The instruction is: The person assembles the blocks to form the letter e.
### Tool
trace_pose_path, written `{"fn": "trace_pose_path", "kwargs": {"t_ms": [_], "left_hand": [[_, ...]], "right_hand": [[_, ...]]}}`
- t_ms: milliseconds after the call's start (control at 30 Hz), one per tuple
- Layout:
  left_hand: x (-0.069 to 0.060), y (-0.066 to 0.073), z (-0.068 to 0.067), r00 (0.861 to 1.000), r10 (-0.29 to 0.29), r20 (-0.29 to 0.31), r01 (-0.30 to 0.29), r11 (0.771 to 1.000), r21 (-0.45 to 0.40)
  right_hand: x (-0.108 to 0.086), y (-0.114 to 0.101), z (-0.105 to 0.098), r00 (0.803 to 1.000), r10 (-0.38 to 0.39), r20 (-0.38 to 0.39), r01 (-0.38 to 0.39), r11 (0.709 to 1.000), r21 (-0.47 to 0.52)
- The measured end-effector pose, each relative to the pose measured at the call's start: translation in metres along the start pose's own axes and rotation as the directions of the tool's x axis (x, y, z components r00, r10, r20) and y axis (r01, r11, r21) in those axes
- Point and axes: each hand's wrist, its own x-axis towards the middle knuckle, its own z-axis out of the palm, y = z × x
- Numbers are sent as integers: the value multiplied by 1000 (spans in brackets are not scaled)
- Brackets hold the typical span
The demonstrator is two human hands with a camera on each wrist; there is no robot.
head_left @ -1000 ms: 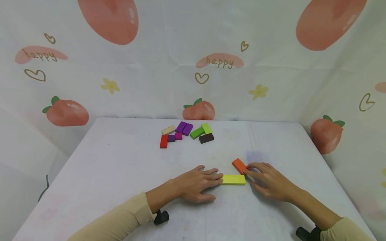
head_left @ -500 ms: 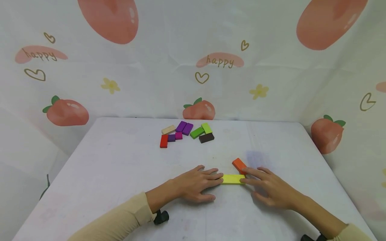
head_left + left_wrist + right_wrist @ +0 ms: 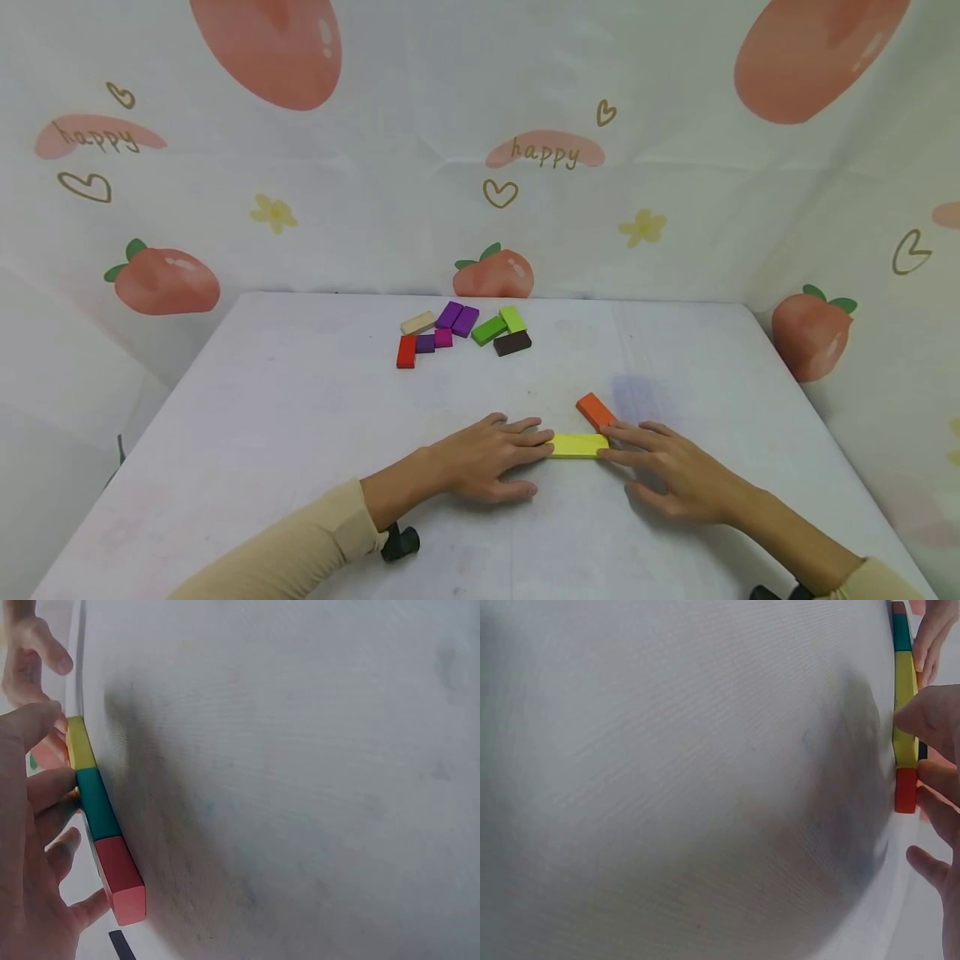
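A long yellow block (image 3: 577,446) lies on the table between the hands. The tip of an orange block (image 3: 596,412) stands at its right end, slanting up and left. My left hand (image 3: 487,464) rests with spread fingers over the yellow block's left end; beneath it, the left wrist view shows a teal block (image 3: 99,802) and a red block (image 3: 124,881) in line with the yellow. My right hand (image 3: 678,475) touches the yellow block's right end and the orange block with extended fingers; its thumb (image 3: 930,716) lies near the yellow block in the right wrist view.
Toward the back of the white table (image 3: 300,433) lies a loose group: a red block (image 3: 407,352), a beige block (image 3: 417,322), several purple and magenta ones, two green ones and a dark brown block (image 3: 512,343). A patterned cloth hangs behind.
My right hand has shifted slightly down, its fingers moving from the orange block's side onto the yellow block's right end. My left hand and the blocks look nearly unmoved.
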Motion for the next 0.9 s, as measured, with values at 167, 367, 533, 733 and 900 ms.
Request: {"fn": "trace_pose_path", "kwargs": {"t_ms": [167, 367, 533, 733, 900], "left_hand": [[1, 0, -3, 1000, -25, 3, 25, 999, -42], [3, -11, -16, 993, -116, -23, 113, 989, -99], [7, -34, -30, 964, -249, -93, 242, 967, -84], [11, -61, -42, 909, -388, -151, 381, 922, -71], [17, -74, -42, 876, -463, -133, 454, 886, -92]], "right_hand": [[1, 0, 0, 1000, 7, 8, -7, 1000, 12], [2, 0, -2, 999, 15, 31, -16, 1000, 11], [2, 0, -4, 1000, 2, 30, -2, 1000, 8], [2, -1, -4, 1000, -9, 19, 9, 1000, 5], [2, -2, -4, 1000, -2, 24, 2, 1000, -2]]}}
